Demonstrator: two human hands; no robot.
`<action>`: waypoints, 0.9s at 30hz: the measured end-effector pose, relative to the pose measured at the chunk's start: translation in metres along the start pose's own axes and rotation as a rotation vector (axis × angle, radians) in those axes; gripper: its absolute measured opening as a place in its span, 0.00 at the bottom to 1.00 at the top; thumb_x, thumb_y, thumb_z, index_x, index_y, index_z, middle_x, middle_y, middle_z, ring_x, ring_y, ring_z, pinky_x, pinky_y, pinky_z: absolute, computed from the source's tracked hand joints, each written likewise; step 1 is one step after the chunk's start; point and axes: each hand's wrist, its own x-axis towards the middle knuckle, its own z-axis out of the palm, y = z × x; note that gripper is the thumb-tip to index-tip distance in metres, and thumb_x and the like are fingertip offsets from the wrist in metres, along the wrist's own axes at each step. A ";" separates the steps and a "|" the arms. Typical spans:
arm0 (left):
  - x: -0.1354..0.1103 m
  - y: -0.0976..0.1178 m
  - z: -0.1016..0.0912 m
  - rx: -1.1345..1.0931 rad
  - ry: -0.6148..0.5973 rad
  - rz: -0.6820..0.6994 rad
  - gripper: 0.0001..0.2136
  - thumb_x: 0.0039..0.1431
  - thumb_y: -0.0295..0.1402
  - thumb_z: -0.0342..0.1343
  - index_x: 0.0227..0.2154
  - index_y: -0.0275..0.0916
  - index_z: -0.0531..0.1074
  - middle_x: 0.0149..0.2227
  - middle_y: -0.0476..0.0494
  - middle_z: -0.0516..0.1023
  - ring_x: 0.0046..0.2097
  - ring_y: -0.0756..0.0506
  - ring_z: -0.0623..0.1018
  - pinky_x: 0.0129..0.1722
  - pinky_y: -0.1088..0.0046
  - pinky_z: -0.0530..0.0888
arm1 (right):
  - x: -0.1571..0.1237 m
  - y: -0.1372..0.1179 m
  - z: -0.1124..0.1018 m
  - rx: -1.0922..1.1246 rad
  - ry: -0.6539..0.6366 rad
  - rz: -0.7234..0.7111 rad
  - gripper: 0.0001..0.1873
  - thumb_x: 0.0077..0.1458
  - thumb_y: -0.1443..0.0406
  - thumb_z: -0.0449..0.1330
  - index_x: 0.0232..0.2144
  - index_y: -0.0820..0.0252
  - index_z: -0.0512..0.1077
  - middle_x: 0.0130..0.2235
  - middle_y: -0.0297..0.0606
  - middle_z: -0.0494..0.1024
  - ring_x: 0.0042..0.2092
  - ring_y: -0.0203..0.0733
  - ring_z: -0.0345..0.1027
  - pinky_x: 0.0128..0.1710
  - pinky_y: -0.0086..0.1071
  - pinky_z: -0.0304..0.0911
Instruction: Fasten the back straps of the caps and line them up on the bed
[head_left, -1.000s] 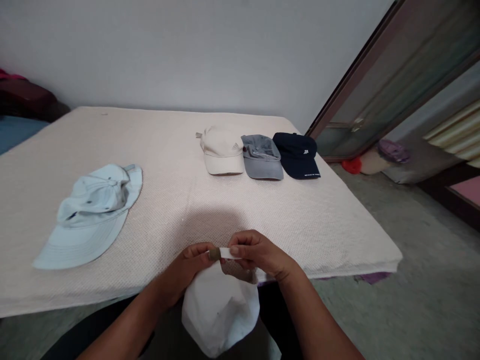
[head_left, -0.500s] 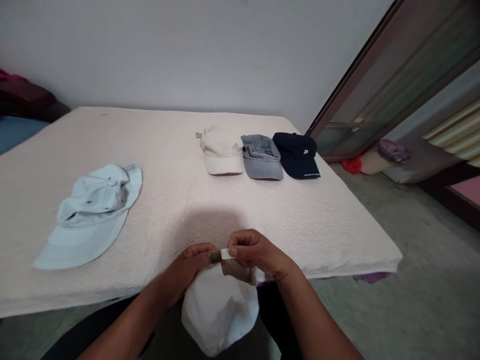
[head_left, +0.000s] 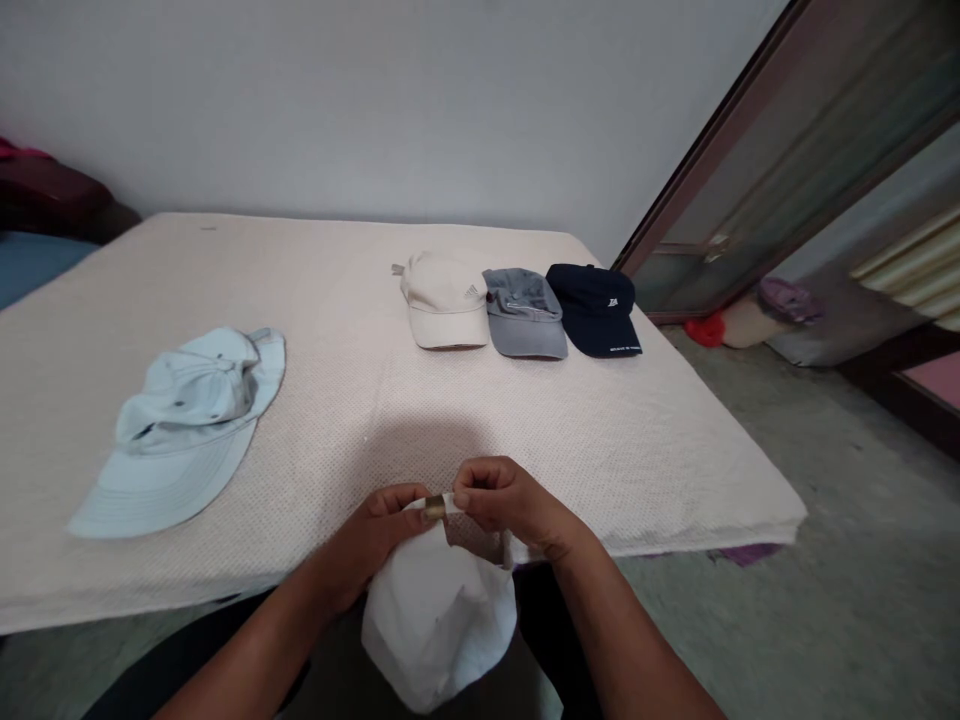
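A white cap (head_left: 439,625) hangs below my two hands at the near edge of the bed. My left hand (head_left: 379,535) pinches the cap's back strap at its small metal buckle (head_left: 433,507). My right hand (head_left: 510,505) is closed on the white strap end just right of the buckle. Both hands meet over the bed's front edge, with the cap's crown dangling toward my lap.
On the cream bedspread (head_left: 337,400) lie a light blue bucket hat (head_left: 184,425) at left and a row of three caps at the back: cream (head_left: 444,300), grey (head_left: 523,312), navy (head_left: 596,308). A glass door (head_left: 787,150) and concrete floor (head_left: 825,560) are at right.
My hands have drawn slightly closer together on the strap; less white strap shows between them. The cap has risen a little. The hats on the bed have not moved.
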 end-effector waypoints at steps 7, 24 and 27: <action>0.000 0.000 0.001 0.028 -0.007 -0.020 0.07 0.51 0.35 0.61 0.27 0.37 0.72 0.21 0.53 0.72 0.20 0.56 0.66 0.22 0.80 0.60 | 0.000 0.005 0.001 0.055 -0.043 -0.018 0.11 0.50 0.62 0.62 0.24 0.63 0.67 0.17 0.25 0.60 0.18 0.27 0.49 0.17 0.23 0.42; 0.001 -0.004 0.001 0.107 -0.070 0.030 0.17 0.50 0.34 0.63 0.44 0.39 0.75 0.34 0.44 0.80 0.32 0.48 0.77 0.33 0.73 0.69 | 0.008 0.010 0.008 0.059 -0.066 -0.042 0.13 0.48 0.61 0.65 0.36 0.61 0.71 0.19 0.24 0.63 0.19 0.26 0.51 0.18 0.23 0.48; 0.002 -0.004 0.004 0.071 -0.042 0.024 0.15 0.52 0.35 0.61 0.43 0.39 0.75 0.31 0.45 0.80 0.29 0.49 0.76 0.31 0.74 0.69 | 0.008 0.011 0.006 0.075 -0.062 -0.045 0.14 0.48 0.59 0.64 0.35 0.61 0.70 0.19 0.25 0.62 0.19 0.27 0.52 0.18 0.23 0.47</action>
